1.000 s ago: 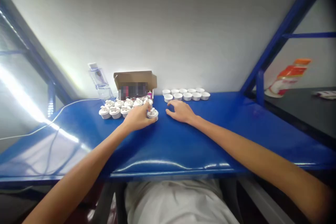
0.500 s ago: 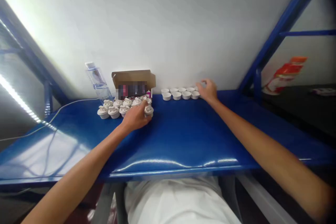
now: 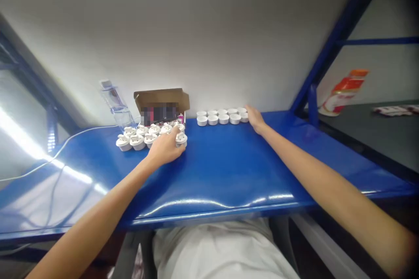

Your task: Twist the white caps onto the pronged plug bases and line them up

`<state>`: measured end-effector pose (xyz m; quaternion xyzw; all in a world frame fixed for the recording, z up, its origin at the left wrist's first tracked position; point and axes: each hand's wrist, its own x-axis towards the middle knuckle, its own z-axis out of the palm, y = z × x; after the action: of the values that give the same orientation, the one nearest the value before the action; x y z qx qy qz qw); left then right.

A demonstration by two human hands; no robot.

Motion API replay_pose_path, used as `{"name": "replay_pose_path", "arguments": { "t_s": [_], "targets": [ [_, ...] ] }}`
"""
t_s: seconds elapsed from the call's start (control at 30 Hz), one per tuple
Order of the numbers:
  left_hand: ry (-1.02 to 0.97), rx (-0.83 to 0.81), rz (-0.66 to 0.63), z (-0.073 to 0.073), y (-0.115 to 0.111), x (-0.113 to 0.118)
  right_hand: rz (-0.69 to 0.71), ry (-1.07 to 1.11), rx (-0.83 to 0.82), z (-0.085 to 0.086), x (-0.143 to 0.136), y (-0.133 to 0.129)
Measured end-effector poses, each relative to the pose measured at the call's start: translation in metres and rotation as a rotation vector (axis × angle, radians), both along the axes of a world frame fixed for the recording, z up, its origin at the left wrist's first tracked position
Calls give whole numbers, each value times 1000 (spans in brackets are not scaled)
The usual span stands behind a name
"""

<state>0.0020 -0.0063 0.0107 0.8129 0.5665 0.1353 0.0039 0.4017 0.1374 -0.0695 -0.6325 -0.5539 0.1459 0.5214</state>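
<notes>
Lidded cups (image 3: 137, 142), upright, lids upward, form two rows running left–right on the tabletop (image 3: 212, 165). Left hand (image 3: 164, 146): grip half-curled around the right-end cup (image 3: 181, 140); firmness cannot be told. Right hand (image 3: 255, 118): fingers extended, grasping nothing, beside upright open cups (image 3: 223, 119). Versus one second earlier, the right-end cup stands nearer its row; the right hand has moved rightward.

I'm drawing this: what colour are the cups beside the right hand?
White. The cups show best in the head view.
</notes>
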Motion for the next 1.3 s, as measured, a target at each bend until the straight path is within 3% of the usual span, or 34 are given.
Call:
{"name": "replay_pose_path", "arguments": {
  "t_s": [0.13,0.27,0.37,0.5,0.63,0.7,0.87,1.07,1.3],
  "targets": [
    [-12,-7,3,0,-1,1,-45,30,-23,2,0,-6],
    [-24,-6,6,-1,-1,1,-57,-212,146,14,-12,-17],
    [-17,-1,9,-1,-1,1,77,-391,329,26,-38,-30],
    [8,18,36,0,0,0,319,-521,419,32,-88,-59],
    [-11,24,74,3,0,-2,745,-646,309,28,-123,-85],
    [-50,27,56,4,0,-1,854,-680,228,26,-129,-90],
    [-159,49,-96,0,-8,9,870,-657,151,25,-123,-97],
    [-195,40,-451,-17,-18,23,946,-754,-5,25,-107,-122],
    [-197,-14,-365,-33,-18,22,964,-824,-68,26,-107,-127]
  ]
}}
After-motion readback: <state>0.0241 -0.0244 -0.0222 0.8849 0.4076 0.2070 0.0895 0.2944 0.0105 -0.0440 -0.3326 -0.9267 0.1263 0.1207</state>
